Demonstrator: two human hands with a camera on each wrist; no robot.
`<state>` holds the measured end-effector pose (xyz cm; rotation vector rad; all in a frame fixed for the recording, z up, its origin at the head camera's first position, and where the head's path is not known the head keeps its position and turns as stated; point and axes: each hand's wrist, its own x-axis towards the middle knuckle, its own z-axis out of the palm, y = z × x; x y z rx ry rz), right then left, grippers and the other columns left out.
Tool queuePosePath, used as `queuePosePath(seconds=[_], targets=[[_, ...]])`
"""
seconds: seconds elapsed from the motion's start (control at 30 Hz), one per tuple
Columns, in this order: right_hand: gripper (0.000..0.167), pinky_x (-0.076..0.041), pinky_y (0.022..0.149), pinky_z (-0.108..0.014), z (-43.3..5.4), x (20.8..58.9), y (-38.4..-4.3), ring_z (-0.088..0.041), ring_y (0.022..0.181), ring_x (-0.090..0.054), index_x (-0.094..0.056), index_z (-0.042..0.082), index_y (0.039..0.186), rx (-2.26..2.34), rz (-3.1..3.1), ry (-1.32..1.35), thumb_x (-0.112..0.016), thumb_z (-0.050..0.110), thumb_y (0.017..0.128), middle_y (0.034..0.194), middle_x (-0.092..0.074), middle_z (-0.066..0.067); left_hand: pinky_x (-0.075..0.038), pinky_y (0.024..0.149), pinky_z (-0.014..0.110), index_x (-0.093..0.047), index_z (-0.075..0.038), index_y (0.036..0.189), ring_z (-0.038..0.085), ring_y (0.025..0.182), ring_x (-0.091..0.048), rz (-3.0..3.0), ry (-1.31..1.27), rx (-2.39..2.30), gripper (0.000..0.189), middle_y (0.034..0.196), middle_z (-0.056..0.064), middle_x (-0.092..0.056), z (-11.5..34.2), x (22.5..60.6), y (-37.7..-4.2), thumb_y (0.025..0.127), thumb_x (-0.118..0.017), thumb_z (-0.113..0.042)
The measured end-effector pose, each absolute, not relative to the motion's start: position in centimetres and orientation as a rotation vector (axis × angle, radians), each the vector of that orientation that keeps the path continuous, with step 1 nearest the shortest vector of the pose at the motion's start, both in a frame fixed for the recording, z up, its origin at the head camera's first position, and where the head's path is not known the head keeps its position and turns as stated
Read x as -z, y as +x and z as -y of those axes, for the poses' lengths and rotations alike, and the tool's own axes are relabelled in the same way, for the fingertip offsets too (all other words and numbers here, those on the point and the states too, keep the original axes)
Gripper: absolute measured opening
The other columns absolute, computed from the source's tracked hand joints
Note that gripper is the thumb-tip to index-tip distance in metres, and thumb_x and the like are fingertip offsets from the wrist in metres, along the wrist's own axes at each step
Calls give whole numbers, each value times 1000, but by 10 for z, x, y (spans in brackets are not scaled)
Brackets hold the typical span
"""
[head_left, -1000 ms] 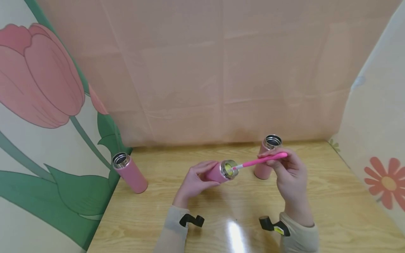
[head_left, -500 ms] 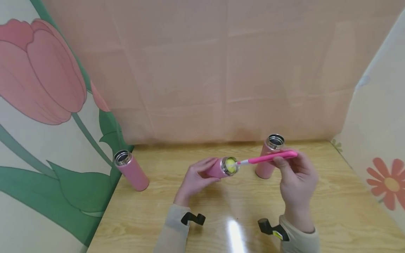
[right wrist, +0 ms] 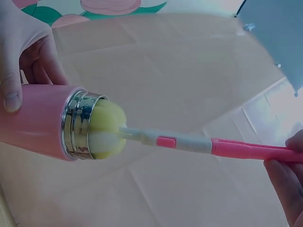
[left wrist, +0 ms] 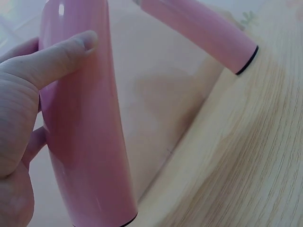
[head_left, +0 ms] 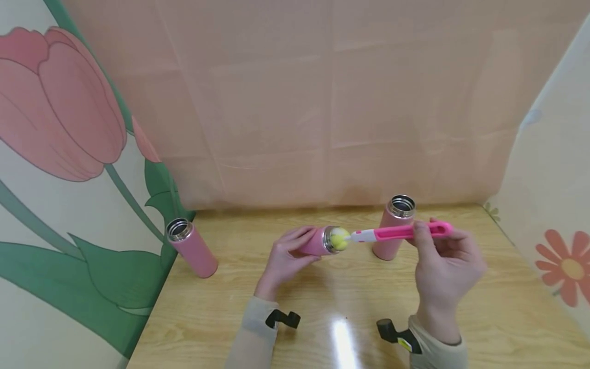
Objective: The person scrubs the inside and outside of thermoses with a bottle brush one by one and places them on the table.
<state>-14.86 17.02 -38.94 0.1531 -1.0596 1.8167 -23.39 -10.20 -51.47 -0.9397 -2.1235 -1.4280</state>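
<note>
My left hand (head_left: 287, 256) grips a pink thermos bottle (head_left: 314, 242) round its body, tilted with its mouth to the right. In the right wrist view, the bottle's threaded metal neck (right wrist: 78, 124) is uncapped. A sponge bottle brush (head_left: 382, 233) is held by its pink handle in my right hand (head_left: 444, 266), thumb and fingers pinching near the handle's end. The brush's yellow and white sponge head (right wrist: 106, 130) bulges partly out of the bottle's mouth; its inner part is hidden inside. The left wrist view shows my left thumb (left wrist: 66, 56) lying along the bottle's side.
A second open pink bottle (head_left: 389, 241) stands upright behind the brush, close to my right hand. Another open pink bottle (head_left: 193, 251) stands at the table's left side. The wooden table (head_left: 221, 328) meets a beige cloth backdrop (head_left: 276, 128) at its back edge.
My right hand has moved to the right, drawing the brush outward. The sponge head, earlier deep inside the bottle, now shows at its mouth. The left hand keeps its grip, nearly still.
</note>
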Motion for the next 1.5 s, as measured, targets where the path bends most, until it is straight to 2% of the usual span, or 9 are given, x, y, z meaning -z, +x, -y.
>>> queuePosePath(seconds=[0.27, 0.4, 0.5, 0.67, 0.77, 0.93, 1.17, 1.33, 1.5], targets=[[25, -63, 65, -25, -171, 389, -146, -22, 70, -76, -60, -30, 97, -1796, 1101, 237, -78, -24, 81, 86, -76, -21, -46, 117, 46, -75, -3, 132, 31, 136, -61, 2118, -932, 1428, 63, 143, 7, -69, 102, 516, -234, 74, -98, -3], [26, -64, 77, -27, -175, 389, -146, -25, 84, -78, -60, -31, 105, -1824, 1139, 455, -73, -29, 83, 93, -76, -23, -46, 117, 48, -74, -1, 133, 33, 135, -61, 2128, -957, 1486, 64, 142, 9, -68, 103, 515, -233, 74, -98, -2], [19, -63, 84, -28, -180, 390, -149, -27, 91, -78, -60, -29, 102, -1850, 1147, 664, -71, -27, 86, 95, -76, -24, -46, 117, 49, -73, -3, 134, 31, 136, -60, 2149, -955, 1557, 64, 142, 8, -68, 104, 514, -232, 75, -97, -3], [3, -60, 82, -23, -181, 388, -155, -28, 97, -79, -61, -23, 92, -1838, 1148, 1024, -64, -24, 93, 92, -77, -24, -41, 120, 50, -72, -9, 138, 27, 141, -56, 2223, -903, 1681, 66, 145, 1, -67, 111, 510, -228, 77, -96, -4], [8, -59, 86, -23, -181, 386, -160, -27, 101, -78, -61, -20, 90, -1794, 1156, 1210, -61, -20, 97, 94, -77, -24, -40, 121, 50, -72, -12, 139, 26, 143, -54, 2258, -899, 1737, 66, 146, -1, -66, 117, 508, -226, 78, -94, -3], [18, -60, 94, -31, -177, 386, -167, -29, 105, -76, -61, -19, 88, -1731, 1144, 1476, -65, -8, 102, 98, -76, -25, -39, 122, 51, -72, -9, 140, 28, 142, -55, 2259, -963, 1775, 66, 145, 2, -67, 126, 507, -225, 78, -94, 0], [21, -59, 100, -33, -167, 395, -175, -27, 110, -75, -65, -12, 91, -1609, 1397, 1608, -59, 0, 107, 102, -76, -22, -45, 118, 47, -72, -6, 138, 27, 136, -61, 2215, -1043, 1785, 68, 142, 4, -70, 124, 501, -221, 74, -96, 2], [16, -60, 96, -30, -157, 411, -181, -25, 105, -75, -66, -9, 95, -1583, 1513, 1518, -61, -1, 107, 100, -75, -21, -45, 118, 49, -72, -5, 138, 28, 134, -62, 2200, -1092, 1792, 68, 141, 6, -70, 121, 497, -219, 74, -96, 1], [6, -58, 70, -19, -151, 428, -185, -14, 86, -72, -68, -10, 99, -1590, 1619, 1281, -67, -5, 102, 101, -77, -19, -44, 119, 47, -73, -5, 136, 27, 134, -62, 2179, -1026, 1802, 69, 139, 4, -71, 122, 497, -219, 72, -97, 4]])
